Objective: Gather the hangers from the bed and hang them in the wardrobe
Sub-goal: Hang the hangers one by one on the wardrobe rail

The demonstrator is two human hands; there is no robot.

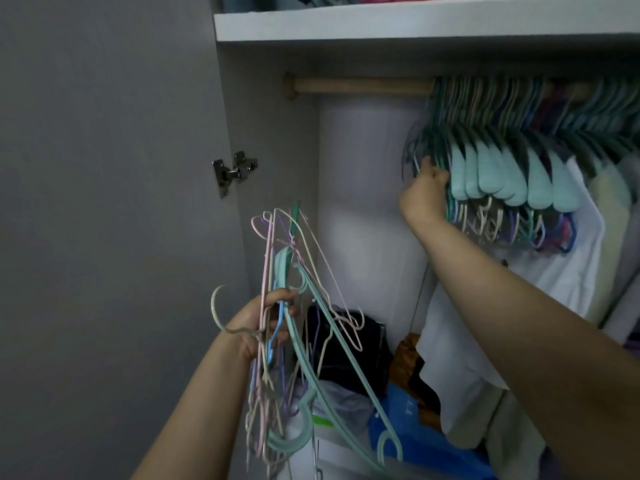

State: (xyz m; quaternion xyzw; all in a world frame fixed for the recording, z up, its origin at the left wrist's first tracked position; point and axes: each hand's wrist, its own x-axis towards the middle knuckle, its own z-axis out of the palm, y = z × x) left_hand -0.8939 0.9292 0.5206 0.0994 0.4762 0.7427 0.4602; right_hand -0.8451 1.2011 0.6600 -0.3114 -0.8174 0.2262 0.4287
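1. A tangled bundle of hangers (277, 327) in pink, cream, purple, blue and mint is gripped by the left hand (258, 320), fingers curled round the middle of the bundle, in front of the open wardrobe.
2. The bundle is held roughly upright; hooks stick out above and below the fist, and one cream hook curls out to the left of the wrist.
3. The right hand (427, 185) is raised to the left end of the hung row of hangers (512, 140) on the wooden rail (360, 86). Its fingers are curled against the outermost hangers; whether one is actually pinched cannot be told.
4. The hands are well apart, left low, right high.
5. The hung row is packed tightly and covers the right part of the rail; the left part of the rail is bare.
6. White and cream garments (571, 244) are seen hanging under the row at the right.
7. A heap of dark, orange and blue items (391, 375) is noted on the wardrobe floor.
8. A metal hinge (233, 173) is fixed at the door edge, and a white shelf (415, 24) sits above the rail.
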